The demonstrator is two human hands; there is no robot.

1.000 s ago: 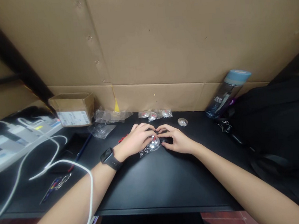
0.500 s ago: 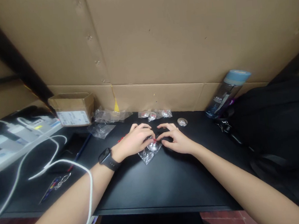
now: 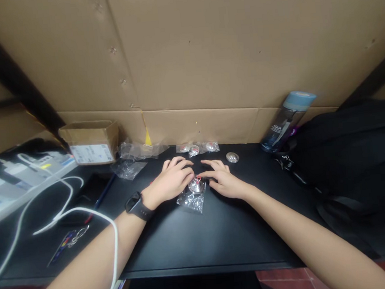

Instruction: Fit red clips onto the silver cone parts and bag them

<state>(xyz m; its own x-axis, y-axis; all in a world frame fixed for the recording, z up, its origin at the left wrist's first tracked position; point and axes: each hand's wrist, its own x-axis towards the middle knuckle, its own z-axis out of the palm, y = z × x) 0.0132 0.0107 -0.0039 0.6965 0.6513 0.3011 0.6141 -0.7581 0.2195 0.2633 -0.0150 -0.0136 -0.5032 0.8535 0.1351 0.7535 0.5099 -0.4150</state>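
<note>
My left hand (image 3: pixel 170 181), with a black watch on its wrist, and my right hand (image 3: pixel 222 180) meet over a small round silver piece with a red bit (image 3: pixel 196 186). Fingertips of both hands pinch at it. The piece sits at the mouth of a crumpled clear plastic bag (image 3: pixel 191 201) lying on the black table (image 3: pixel 201 239). Behind my hands lie three more bagged silver pieces (image 3: pixel 198 148) in a row and one loose silver piece (image 3: pixel 232 157).
A small cardboard box (image 3: pixel 90 140) and empty clear bags (image 3: pixel 131 161) lie at the back left. White cables (image 3: pixel 66 211) and keys (image 3: pixel 72 238) are at the left. A blue-capped water bottle (image 3: pixel 287 119) and a black bag (image 3: pixel 360 155) stand at the right. Cardboard walls the back.
The clear bag has swung from lying sideways under my hands to pointing toward me, and the silver piece has come further out of it. Both hands stayed together.
</note>
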